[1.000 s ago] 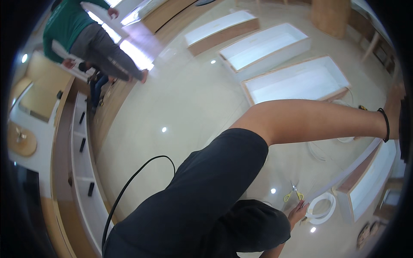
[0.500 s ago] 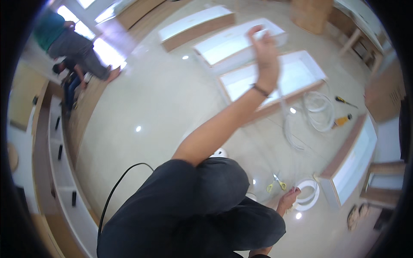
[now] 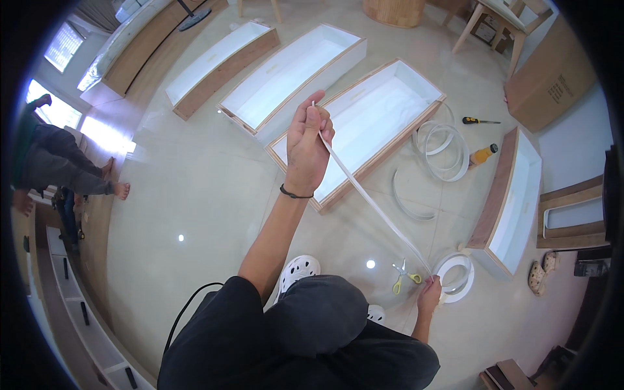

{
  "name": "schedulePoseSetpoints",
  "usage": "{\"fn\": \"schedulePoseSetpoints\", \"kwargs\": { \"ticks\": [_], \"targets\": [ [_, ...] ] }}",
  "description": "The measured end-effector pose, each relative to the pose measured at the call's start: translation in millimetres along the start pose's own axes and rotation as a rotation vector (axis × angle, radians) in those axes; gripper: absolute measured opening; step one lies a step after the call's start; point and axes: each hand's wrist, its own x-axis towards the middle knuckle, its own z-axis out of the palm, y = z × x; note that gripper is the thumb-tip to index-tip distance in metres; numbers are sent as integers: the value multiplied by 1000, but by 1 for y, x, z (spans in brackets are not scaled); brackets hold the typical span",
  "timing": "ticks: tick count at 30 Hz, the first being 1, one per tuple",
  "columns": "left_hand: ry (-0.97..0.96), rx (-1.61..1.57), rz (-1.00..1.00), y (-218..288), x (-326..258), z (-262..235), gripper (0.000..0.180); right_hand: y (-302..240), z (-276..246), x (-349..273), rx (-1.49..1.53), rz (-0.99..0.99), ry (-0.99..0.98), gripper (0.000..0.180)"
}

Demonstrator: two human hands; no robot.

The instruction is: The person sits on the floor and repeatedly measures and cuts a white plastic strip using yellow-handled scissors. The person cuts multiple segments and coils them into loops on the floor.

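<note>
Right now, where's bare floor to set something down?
Widest bare floor: left of the left forearm, between open boxes and black cable. Crowded: around the right hand, with held strip, scissors, white roll; beyond, coiled strips and bottle.

"What's underfoot?"
"A glossy beige tiled floor (image 3: 208,208), dotted with round white light reflections (image 3: 181,238)."
"And the edges?"
"A bright gridded window (image 3: 65,47) upper left, a pale wooden chair (image 3: 500,14) upper right."

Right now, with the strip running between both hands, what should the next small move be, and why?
Probably free the right hand to pick up the yellow-handled scissors: the left hand pinches one end of the white strip, a length already runs between both hands, and the scissors lie just left of the right hand.
</note>
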Motion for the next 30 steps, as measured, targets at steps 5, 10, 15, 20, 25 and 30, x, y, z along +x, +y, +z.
{"fn": "schedulePoseSetpoints", "kwargs": {
  "ticks": [5,10,15,20,25,30],
  "targets": [
    [-22,-219,-52,4,9,-14,24,-13,8,-6,-75,-140,-15,24],
    [-92,-408,-73,8,12,-9,17,-27,9,-11,-1,-99,-35,31],
    [-110,-338,-1,19,15,3,9,-36,-4,-6,-68,-456,11,32],
    [-86,-289,73,24,29,17,9,-77,-1,-12,57,-360,-163,33],
    [-91,-408,-26,32,35,27,22,-83,2,-16,32,-376,-105,23],
    [-151,-425,-243,44,42,16,35,-83,2,-9,26,-105,-112,14]
  ]
}}
